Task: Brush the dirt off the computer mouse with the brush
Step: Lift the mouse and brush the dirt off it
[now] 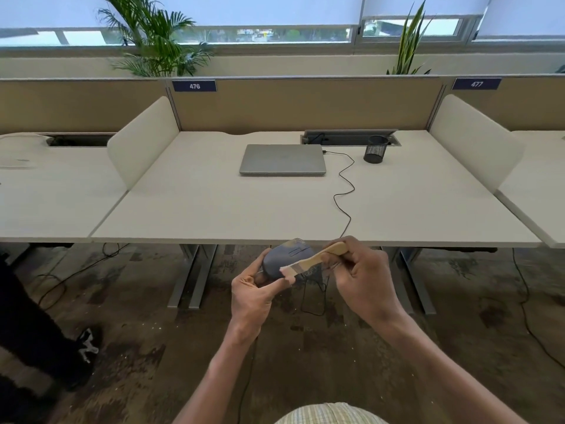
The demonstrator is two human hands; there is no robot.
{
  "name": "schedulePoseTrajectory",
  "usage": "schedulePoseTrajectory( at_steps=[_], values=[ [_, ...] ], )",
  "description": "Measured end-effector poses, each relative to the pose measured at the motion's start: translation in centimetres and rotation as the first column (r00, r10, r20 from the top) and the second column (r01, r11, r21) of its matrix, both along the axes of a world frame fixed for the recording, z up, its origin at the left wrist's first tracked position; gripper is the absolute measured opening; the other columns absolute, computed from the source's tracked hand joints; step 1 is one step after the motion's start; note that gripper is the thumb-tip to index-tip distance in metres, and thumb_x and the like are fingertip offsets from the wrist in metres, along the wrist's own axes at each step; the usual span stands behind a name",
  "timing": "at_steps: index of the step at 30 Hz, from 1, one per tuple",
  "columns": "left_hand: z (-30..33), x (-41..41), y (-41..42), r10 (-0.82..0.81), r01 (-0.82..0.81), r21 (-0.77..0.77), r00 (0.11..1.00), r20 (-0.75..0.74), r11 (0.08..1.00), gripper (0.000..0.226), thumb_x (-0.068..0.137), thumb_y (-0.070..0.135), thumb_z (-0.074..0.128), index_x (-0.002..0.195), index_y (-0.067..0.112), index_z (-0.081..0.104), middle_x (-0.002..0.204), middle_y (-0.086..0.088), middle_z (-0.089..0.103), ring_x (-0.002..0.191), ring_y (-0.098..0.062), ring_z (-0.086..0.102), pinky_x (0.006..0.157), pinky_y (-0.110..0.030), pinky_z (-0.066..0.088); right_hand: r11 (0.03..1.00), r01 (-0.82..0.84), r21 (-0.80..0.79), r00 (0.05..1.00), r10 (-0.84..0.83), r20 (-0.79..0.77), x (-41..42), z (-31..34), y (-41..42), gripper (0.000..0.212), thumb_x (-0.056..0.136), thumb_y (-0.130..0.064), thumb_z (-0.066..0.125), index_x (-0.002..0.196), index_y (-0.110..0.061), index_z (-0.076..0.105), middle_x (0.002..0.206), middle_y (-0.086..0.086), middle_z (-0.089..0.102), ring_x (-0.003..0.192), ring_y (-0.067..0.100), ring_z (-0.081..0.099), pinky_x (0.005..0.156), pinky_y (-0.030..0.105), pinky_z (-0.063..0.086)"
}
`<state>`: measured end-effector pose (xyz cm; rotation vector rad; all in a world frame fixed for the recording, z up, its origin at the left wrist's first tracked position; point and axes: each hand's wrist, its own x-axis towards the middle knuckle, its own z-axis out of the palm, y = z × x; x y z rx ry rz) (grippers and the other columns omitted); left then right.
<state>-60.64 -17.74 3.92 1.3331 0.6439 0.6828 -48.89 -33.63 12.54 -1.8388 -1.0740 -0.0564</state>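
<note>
Left hand (249, 290) grips mouse (282, 258); right hand (362, 272) pinches brush (308, 263), bristles on its near side: brushing underway, remaining dirt indiscernible.

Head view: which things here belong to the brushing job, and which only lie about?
Belong to the job:
- computer mouse, held in the left hand
- brush, held in the right hand, bristles on the mouse

Only lying about:
- closed laptop on the desk
- its black cable
- mesh pen cup
- two plants by the window
</note>
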Motion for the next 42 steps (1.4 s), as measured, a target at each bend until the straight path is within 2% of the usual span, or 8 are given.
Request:
schedulePoseTrajectory(
  at_steps=[7, 12, 16, 20, 22, 28, 33, 42],
  values=[
    [0.0, 0.0, -0.2, -0.009, 0.009, 0.004, 1.000, 0.000, 1.000, 0.079, 0.061, 0.012, 0.091, 0.135, 0.023, 0.063, 0.114, 0.004, 0.079, 0.112, -0.014, 0.074, 0.097, -0.031, 0.059, 0.990, 0.118, 0.081, 0.993, -0.119, 0.007, 0.0, -0.1, -0.6, 0.012, 0.090, -0.012, 0.071, 0.101, -0.016, 0.068, 0.070, -0.009, 0.068, 0.049, 0.011, 0.057, 0.038, 0.019, 0.039],
    [0.3, 0.1, -0.5, -0.009, 0.009, -0.031, 1.000, 0.020, 0.999, 0.075, 0.072, -0.010, 0.085, 0.137, 0.016, 0.060, 0.107, 0.007, 0.081, 0.106, -0.011, 0.076, 0.084, -0.020, 0.060, 0.986, 0.162, 0.049, 0.986, -0.160, -0.041, 0.4, -1.2, -0.4, 0.007, 0.090, -0.015, 0.071, 0.096, -0.013, 0.069, 0.067, -0.009, 0.067, 0.047, 0.011, 0.057, 0.037, 0.017, 0.038],
    [0.0, -0.3, -0.1, -0.007, 0.008, -0.049, 0.999, 0.041, 0.999, 0.069, 0.072, -0.010, 0.084, 0.129, 0.023, 0.065, 0.111, 0.002, 0.080, 0.108, -0.015, 0.076, 0.086, -0.022, 0.061, 0.965, 0.259, 0.042, 0.966, -0.259, -0.022, 1.8, -1.1, -1.2, 0.011, 0.092, -0.016, 0.069, 0.102, -0.011, 0.068, 0.068, -0.006, 0.067, 0.047, 0.011, 0.056, 0.037, 0.023, 0.044],
    [0.0, -0.2, 0.1, 0.001, 0.002, -0.055, 0.999, 0.043, 0.999, 0.076, 0.063, 0.004, 0.088, 0.131, 0.025, 0.063, 0.112, 0.003, 0.080, 0.109, -0.017, 0.075, 0.087, -0.023, 0.061, 0.977, 0.182, 0.110, 0.981, -0.173, -0.087, 0.8, -1.2, -0.9, 0.007, 0.092, -0.020, 0.070, 0.097, -0.022, 0.066, 0.071, -0.003, 0.071, 0.057, 0.022, 0.068, 0.045, 0.047, 0.054],
    [0.1, -0.1, 0.0, -0.007, 0.010, -0.057, 0.999, 0.042, 0.998, 0.080, 0.062, 0.006, 0.088, 0.136, 0.022, 0.061, 0.111, 0.005, 0.080, 0.110, -0.016, 0.075, 0.088, -0.023, 0.061, 0.982, 0.155, 0.106, 0.983, -0.142, -0.120, 0.5, -1.4, -0.6, 0.009, 0.091, -0.021, 0.070, 0.097, -0.025, 0.065, 0.073, -0.004, 0.072, 0.062, 0.023, 0.071, 0.050, 0.049, 0.057],
    [0.1, -0.2, 0.1, -0.044, 0.047, -0.066, 0.998, 0.048, 0.997, 0.069, 0.062, 0.002, 0.086, 0.124, 0.027, 0.067, 0.113, 0.000, 0.080, 0.111, -0.020, 0.075, 0.087, -0.025, 0.062, 0.958, 0.287, 0.012, 0.952, -0.284, -0.113, 3.6, -1.5, -0.7, 0.009, 0.092, -0.015, 0.070, 0.100, -0.017, 0.067, 0.074, -0.001, 0.071, 0.064, 0.020, 0.071, 0.054, 0.046, 0.059],
    [-0.2, -0.2, -0.2, -0.072, 0.075, -0.055, 0.996, 0.058, 0.996, 0.068, 0.069, -0.009, 0.084, 0.123, 0.028, 0.067, 0.114, -0.003, 0.079, 0.111, -0.018, 0.075, 0.087, -0.022, 0.061, 0.931, 0.364, -0.012, 0.931, -0.364, -0.030, 4.0, -0.5, -1.3, 0.011, 0.091, -0.015, 0.071, 0.102, -0.011, 0.069, 0.076, -0.003, 0.070, 0.066, 0.007, 0.067, 0.054, 0.024, 0.057],
    [-0.7, 0.3, -0.2, -0.057, 0.060, -0.059, 0.997, 0.045, 0.996, 0.082, 0.063, 0.006, 0.091, 0.138, 0.017, 0.061, 0.118, -0.008, 0.078, 0.114, -0.025, 0.074, 0.099, -0.039, 0.059, 0.978, 0.207, -0.037, 0.949, -0.191, 0.252, -2.0, 1.6, 1.0, 0.007, 0.092, -0.016, 0.071, 0.092, -0.012, 0.066, 0.065, -0.004, 0.063, 0.050, 0.006, 0.051, 0.048, 0.010, 0.036]
  ],
)
